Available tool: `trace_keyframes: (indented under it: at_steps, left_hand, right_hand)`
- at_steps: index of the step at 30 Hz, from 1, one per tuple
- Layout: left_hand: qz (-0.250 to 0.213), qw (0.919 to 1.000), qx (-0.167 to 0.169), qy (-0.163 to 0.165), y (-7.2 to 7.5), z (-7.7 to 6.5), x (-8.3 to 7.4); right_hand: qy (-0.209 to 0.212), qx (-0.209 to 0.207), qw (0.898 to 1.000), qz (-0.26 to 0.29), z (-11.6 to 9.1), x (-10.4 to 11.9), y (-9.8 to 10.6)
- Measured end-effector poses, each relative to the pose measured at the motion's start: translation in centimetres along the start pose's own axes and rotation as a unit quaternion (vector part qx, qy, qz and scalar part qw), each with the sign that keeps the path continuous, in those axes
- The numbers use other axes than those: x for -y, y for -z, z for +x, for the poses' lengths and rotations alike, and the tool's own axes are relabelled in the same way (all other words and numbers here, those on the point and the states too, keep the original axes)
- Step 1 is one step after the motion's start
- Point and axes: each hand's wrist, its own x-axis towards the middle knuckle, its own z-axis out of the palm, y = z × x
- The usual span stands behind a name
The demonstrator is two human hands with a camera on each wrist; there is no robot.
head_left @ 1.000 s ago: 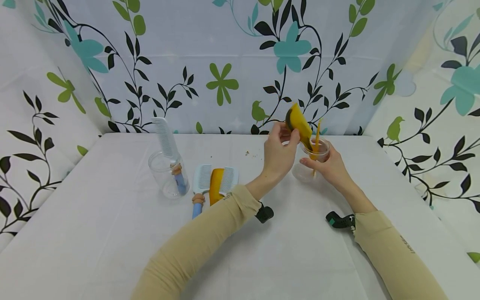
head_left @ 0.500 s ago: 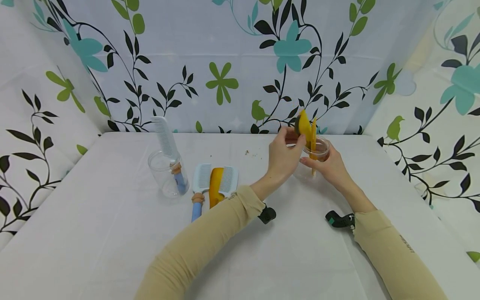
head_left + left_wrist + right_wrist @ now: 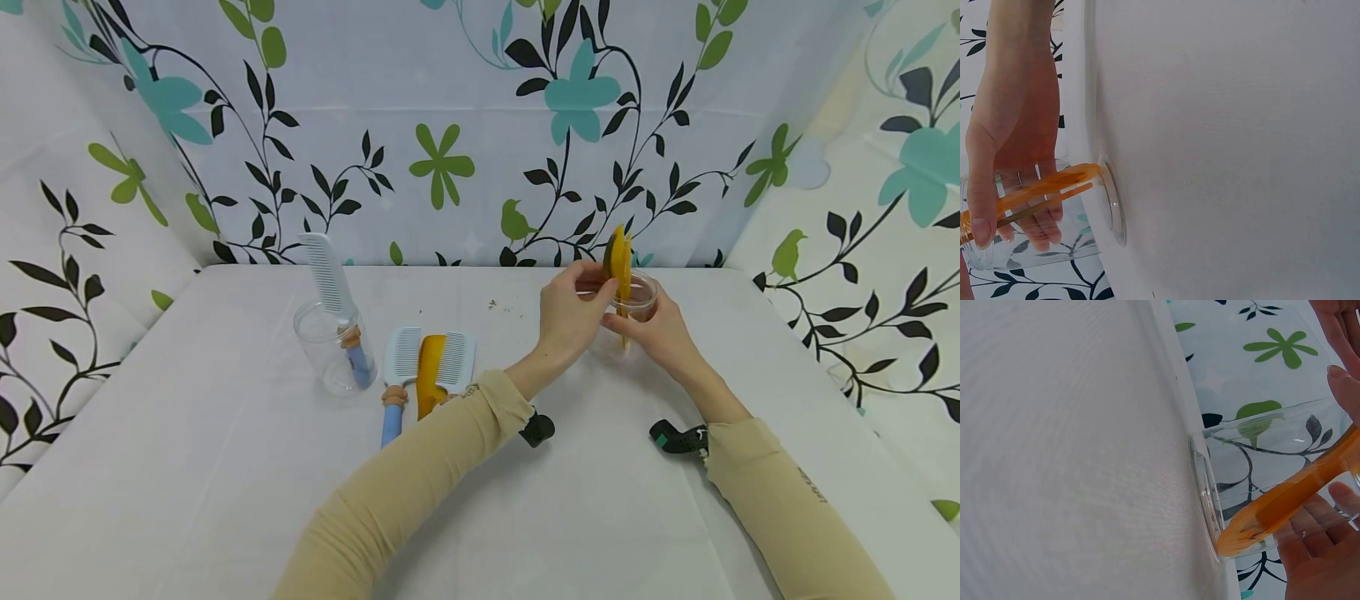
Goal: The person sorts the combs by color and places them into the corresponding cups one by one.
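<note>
My left hand [image 3: 572, 310] pinches a yellow hairbrush [image 3: 613, 254] with a dark face, just below its head. The handle [image 3: 1279, 497] reaches down inside a clear jar [image 3: 643, 293] to near the base. Beside it in the jar stands a thin yellow piece, seen edge-on in the head view; its thin stem [image 3: 1047, 203] shows in the left wrist view. Around the jar's upper part my right hand [image 3: 658, 333] curls, with its thumb across the near side. The jar's base [image 3: 1115, 200] appears to stand on the table.
Another clear jar [image 3: 315, 350] at left holds a light blue comb [image 3: 328, 275] and a blue handle [image 3: 358, 367]. A yellow comb [image 3: 430, 367] lies between light blue comb heads [image 3: 403, 357], partly behind the left sleeve [image 3: 420, 483]. Crumbs [image 3: 495, 306] dot the white table [image 3: 585, 517]; a patterned cloth [image 3: 480, 167] rises behind.
My left hand has moved slightly right and down, bringing the hairbrush more upright and deeper into the jar, close beside the thin yellow piece. The right hand keeps its grip on the jar.
</note>
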Motion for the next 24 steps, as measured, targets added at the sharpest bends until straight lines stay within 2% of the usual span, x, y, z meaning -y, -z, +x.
trace_keyframes:
  at_steps: [6,11,18,24]
  left_hand:
    - [0.013,0.9999,0.005,0.004,0.0,0.0,0.0]
    - [0.007,1.0000,0.002,0.005,0.1,-0.2,0.0]
    - [0.013,0.9999,-0.002,0.002,0.3,-0.3,0.6]
    - [0.020,0.9998,0.005,-0.004,0.5,-0.4,1.1]
  right_hand:
    - [-0.006,-0.001,1.000,-0.004,0.0,0.0,0.0]
    - [0.008,-0.001,1.000,0.002,0.1,-0.2,0.0]
    - [0.021,-0.004,1.000,-0.001,0.3,-0.4,-0.1]
    - [0.012,-0.002,1.000,-0.013,0.4,-0.3,-0.1]
